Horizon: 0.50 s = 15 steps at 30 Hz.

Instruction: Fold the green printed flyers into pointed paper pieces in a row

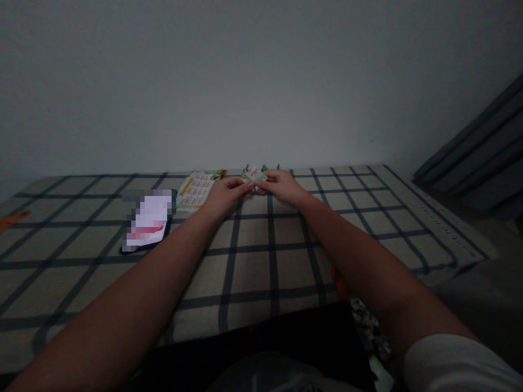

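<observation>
Both arms reach out over a checked tablecloth, and the hands meet near the far side of the table. Between them is a small folded piece of printed paper point(255, 175), white with green and reddish print. My left hand point(227, 193) pinches its left side between thumb and fingers. On the right side, my right hand point(283, 185) pinches it too, and the two thumbs lie close together. Just left of my left hand lie flat printed sheets point(196, 190) with a yellow strip and small reddish blocks. Fingers hide part of the folded paper.
A phone point(149, 220) with a lit, blurred screen lies on the left of the checked tablecloth point(253, 261). Behind the table rises a plain wall point(253, 81). A dark curtain point(482, 147) hangs at the right. Something orange point(14, 219) is at the left edge.
</observation>
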### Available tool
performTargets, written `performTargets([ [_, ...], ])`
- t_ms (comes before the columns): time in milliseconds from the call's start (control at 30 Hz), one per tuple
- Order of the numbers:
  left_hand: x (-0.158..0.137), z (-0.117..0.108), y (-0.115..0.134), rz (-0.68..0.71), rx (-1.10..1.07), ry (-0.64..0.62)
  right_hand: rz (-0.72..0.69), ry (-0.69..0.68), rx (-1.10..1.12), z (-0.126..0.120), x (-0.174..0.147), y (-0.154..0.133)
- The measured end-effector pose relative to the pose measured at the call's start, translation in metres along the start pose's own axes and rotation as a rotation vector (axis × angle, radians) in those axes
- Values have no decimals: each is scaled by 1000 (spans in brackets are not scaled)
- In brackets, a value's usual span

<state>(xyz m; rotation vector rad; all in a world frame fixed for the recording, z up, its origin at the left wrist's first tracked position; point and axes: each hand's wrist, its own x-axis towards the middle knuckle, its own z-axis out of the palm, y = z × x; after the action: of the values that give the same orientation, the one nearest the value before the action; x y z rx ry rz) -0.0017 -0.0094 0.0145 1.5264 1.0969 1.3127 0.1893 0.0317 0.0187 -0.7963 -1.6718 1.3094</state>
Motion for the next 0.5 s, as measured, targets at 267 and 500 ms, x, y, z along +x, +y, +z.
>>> performTargets([
  [267,-2,-1,1,-27,105,-1,-34,48,-62,2,0,4],
  [500,-5,0,10,53,216,20,-7,86,-55,4,0,4],
])
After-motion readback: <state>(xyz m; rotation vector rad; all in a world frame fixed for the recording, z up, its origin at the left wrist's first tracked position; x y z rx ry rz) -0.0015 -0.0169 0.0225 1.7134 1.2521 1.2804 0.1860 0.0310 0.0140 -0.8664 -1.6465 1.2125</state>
